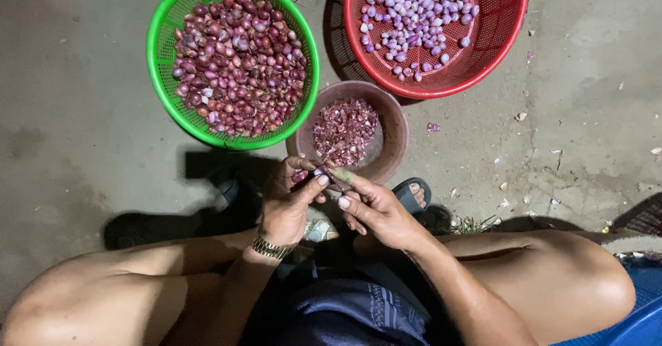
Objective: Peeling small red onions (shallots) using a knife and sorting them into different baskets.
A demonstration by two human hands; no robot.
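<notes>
My left hand, with a gold watch on its wrist, pinches a small purple shallot between thumb and fingers. My right hand meets it from the right and holds a small knife against the shallot. Both hands hover over the near rim of a brown bowl that holds shallot skins. A green basket full of unpeeled dark red shallots sits at the upper left. A red basket with several peeled pale purple shallots sits at the upper right.
I squat on a concrete floor, bare knees at both lower sides. A sandalled foot shows right of the bowl. Bits of skin lie scattered on the floor to the right. A blue object fills the lower right corner.
</notes>
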